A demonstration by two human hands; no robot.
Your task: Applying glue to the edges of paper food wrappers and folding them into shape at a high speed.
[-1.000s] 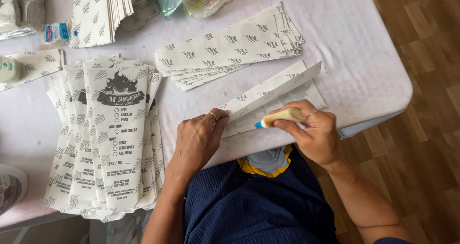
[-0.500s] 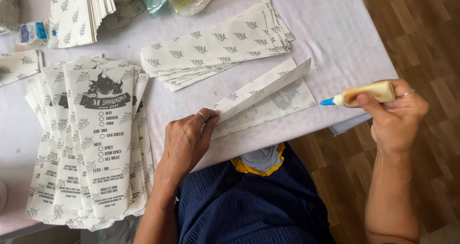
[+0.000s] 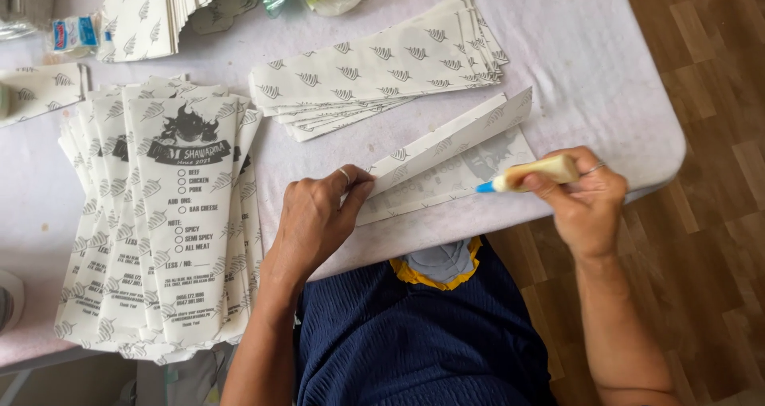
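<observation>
Glue tube meets paper sleeve at the near table edge
I see the left hand (image 3: 319, 219) flat, fingers spread, pinning the folded paper sleeve (image 3: 446, 167); the right hand (image 3: 586, 203) grips a glue tube (image 3: 530, 173), its blue tip at the sleeve's right end

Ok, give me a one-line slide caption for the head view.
Left hand pins a folded printed paper sleeve to the table while the right hand brings a blue-tipped glue bottle to its edge.

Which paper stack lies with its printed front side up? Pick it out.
The fanned stack left of the left hand: it shows a dark flame emblem and checkbox lines. The stack behind the hands and the top-left one show only leaf pattern.
</observation>
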